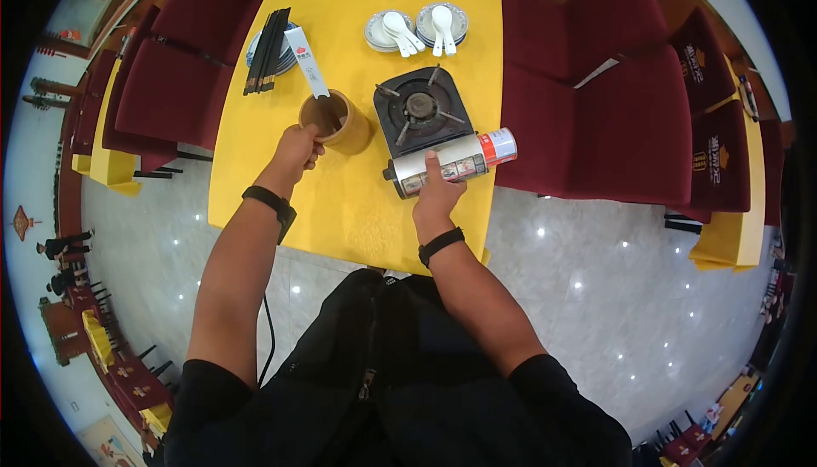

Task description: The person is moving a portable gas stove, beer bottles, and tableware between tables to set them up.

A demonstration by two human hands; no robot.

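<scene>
On the yellow-covered table [340,212] stands a tan round container [351,131]. My left hand [296,154] has its fingers closed on the container's near left rim. A white paper-sleeved item [306,63] leans up out of it. To the right is a black portable gas stove [421,105] with a burner in its middle. My right hand [438,193] grips the stove's near edge, its thumb on top of the pale front panel. A red and white gas can [498,147] sticks out at the stove's right end.
Black chopsticks [269,50] lie across stacked plates [285,57] at the back left. Two stacks of small dishes [381,33] with white spoons [442,25] stand behind the stove. Dark red chairs [630,127] line both sides of the table. People are far off at the left.
</scene>
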